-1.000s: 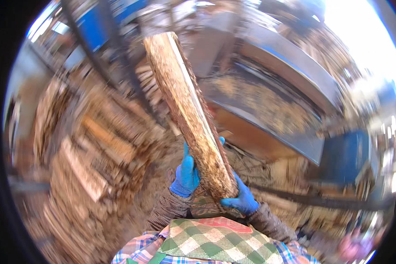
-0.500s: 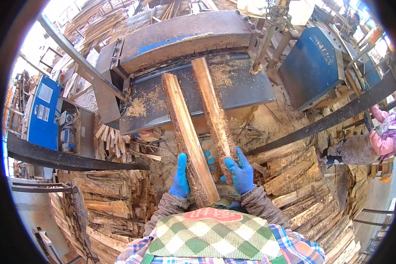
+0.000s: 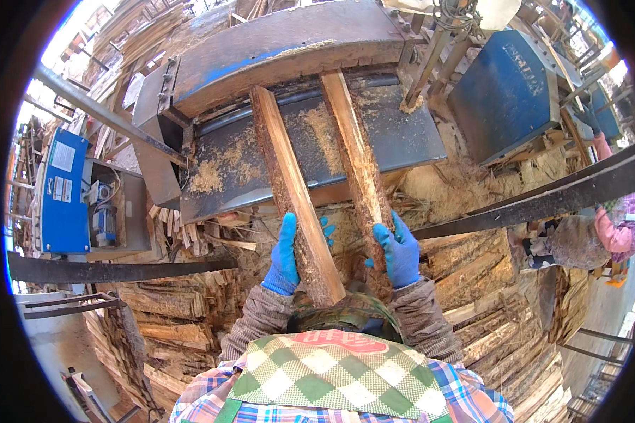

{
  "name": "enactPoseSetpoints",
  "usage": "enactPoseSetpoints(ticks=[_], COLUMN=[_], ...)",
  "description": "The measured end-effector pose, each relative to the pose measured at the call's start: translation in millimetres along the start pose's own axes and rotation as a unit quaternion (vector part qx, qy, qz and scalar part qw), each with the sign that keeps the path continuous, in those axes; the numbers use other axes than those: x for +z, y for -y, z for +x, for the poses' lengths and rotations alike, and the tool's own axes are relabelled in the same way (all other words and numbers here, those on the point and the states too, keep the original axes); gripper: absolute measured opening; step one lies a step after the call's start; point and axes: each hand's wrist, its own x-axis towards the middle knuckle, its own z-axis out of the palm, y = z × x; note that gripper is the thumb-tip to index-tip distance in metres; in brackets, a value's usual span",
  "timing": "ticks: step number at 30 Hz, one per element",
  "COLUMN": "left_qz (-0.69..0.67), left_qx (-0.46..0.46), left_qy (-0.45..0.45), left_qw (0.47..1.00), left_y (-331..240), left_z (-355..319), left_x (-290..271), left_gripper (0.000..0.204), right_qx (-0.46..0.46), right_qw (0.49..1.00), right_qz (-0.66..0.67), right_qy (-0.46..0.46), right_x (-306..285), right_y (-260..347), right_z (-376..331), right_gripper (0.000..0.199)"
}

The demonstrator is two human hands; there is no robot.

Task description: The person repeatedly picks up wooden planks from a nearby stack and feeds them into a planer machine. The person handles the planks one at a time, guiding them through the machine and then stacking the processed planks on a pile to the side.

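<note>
We recorded two rough wooden slabs lying side by side, running away from the person onto the dark metal tabletop [image 3: 402, 141] of a machine dusted with sawdust. The left hand [image 3: 286, 254], in a blue glove, lay against the left edge of the left slab [image 3: 289, 190] near its closest end; its grip was wrapped on that slab, with fingertips showing past the slab's right edge. The right hand [image 3: 399, 252], also in a blue glove, sat against the right side of the right slab [image 3: 356, 151] near its close end; the fingers were spread along the wood, and we took the grip to be closed on it, though the far side of the slab hid the thumb. Both slabs' far ends reached under the rusty hood [image 3: 282, 42] at the back of the machine. The two slabs were just beside each other, apart at the far end and nearly meeting at the hands.

A blue control box [image 3: 62, 190] stood at the left, a blue housing [image 3: 508, 92] at the right. Stacked split wood [image 3: 162, 317] lay below on both sides. Another person's pink sleeve [image 3: 617, 229] showed at the right edge.
</note>
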Motion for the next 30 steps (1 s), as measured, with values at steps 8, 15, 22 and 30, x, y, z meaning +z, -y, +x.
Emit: enactPoseSetpoints(ticks=[8,15,22,30], left_qz=[0.0,-0.003,-0.059,-0.08], left_qx=[-0.016,-0.022,-0.039,0.015], left_qy=[-0.021,-0.034,-0.017,-0.064], left_qw=[1.0,0.999,0.997,0.995], left_y=[2,4,8,-12], left_z=[-1,-2,-2,-30], left_x=[6,7,-8,-19], left_gripper=[0.099,0.097,0.097,0.085], right_qx=[-0.299,-0.248,-0.229,-0.297], right_qw=[0.889,0.861,0.873,0.916], right_qz=[-0.314,-0.378,-0.364,-0.263], right_qy=[-0.149,-0.232,-0.232,-0.051], right_x=[45,94,102,74], right_y=[7,48,47,29], right_z=[104,194,197,160], right_gripper=[0.057,0.053,0.052,0.046])
